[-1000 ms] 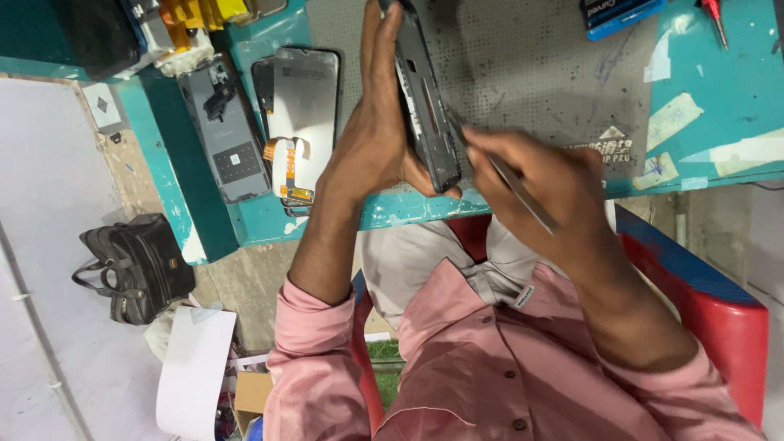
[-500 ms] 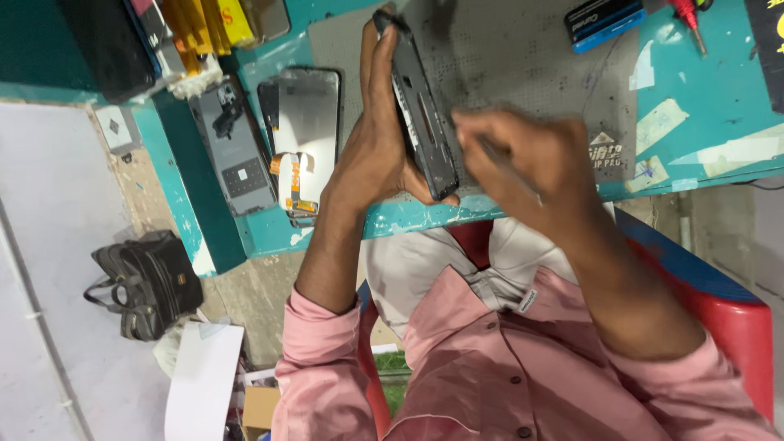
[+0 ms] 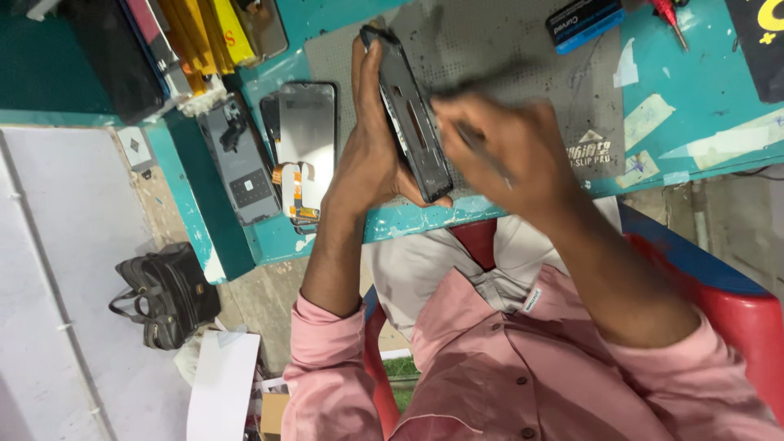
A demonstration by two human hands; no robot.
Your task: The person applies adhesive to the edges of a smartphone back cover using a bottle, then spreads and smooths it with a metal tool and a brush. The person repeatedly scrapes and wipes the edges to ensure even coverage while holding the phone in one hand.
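Observation:
My left hand (image 3: 371,151) grips a dark phone body (image 3: 408,114), holding it on edge over the grey work mat (image 3: 523,49). My right hand (image 3: 510,151) is blurred and pressed against the phone's open side, fingers closed around a thin dark tool (image 3: 469,135). Both hands meet at the teal table's (image 3: 702,98) near edge, above my lap and pink shirt.
A detached screen panel (image 3: 306,135) with orange flex cable and a grey phone back (image 3: 241,159) lie left of my left hand. Yellow and dark boxes (image 3: 196,33) stand at the top left. A blue box (image 3: 584,23), a red-handled screwdriver (image 3: 670,15), a black bag (image 3: 167,294) on the floor.
The view has shifted a little. My right hand has slid up along the phone toward its middle and is blurred with motion. My left hand keeps the same grip.

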